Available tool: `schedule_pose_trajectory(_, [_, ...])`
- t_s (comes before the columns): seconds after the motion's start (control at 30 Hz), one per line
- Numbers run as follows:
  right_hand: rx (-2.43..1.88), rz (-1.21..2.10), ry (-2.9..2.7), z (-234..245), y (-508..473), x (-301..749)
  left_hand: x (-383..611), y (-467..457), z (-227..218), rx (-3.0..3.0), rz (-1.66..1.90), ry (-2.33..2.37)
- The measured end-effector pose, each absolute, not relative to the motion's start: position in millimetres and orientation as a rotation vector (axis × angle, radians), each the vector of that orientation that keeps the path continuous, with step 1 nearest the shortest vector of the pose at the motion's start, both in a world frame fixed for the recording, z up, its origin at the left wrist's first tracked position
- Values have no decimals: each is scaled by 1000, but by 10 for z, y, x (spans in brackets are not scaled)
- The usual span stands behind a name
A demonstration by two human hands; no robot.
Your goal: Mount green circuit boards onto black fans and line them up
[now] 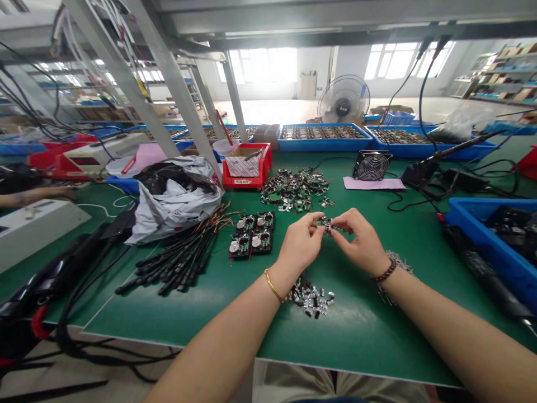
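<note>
My left hand (300,243) and right hand (361,243) pinch one small circuit board (325,224) between them, above the green worktop (235,302). The blue trays (321,137) behind hold rows of parts; bare worktop lies toward the near edge.

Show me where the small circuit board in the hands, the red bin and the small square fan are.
small circuit board (325,224), head view, its visible middle.
red bin (242,180), head view, front wall.
small square fan (371,165), head view, grille centre.

An electronics assembly workshop: green workbench (377,313), circuit-board pile (296,189), soldering iron (457,148), blue parts trays (321,134).
</note>
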State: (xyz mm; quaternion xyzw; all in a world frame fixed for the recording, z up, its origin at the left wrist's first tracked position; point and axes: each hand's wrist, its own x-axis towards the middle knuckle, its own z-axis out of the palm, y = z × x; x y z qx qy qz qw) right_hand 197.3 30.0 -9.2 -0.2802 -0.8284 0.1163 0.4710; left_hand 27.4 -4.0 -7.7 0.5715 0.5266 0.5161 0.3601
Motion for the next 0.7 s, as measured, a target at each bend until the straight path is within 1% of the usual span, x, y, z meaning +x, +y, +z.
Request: schedule_pose_trajectory(0.7, [-717, 170, -2116, -62, 320, 2025, 275, -95, -34, 1519, 1316, 1373])
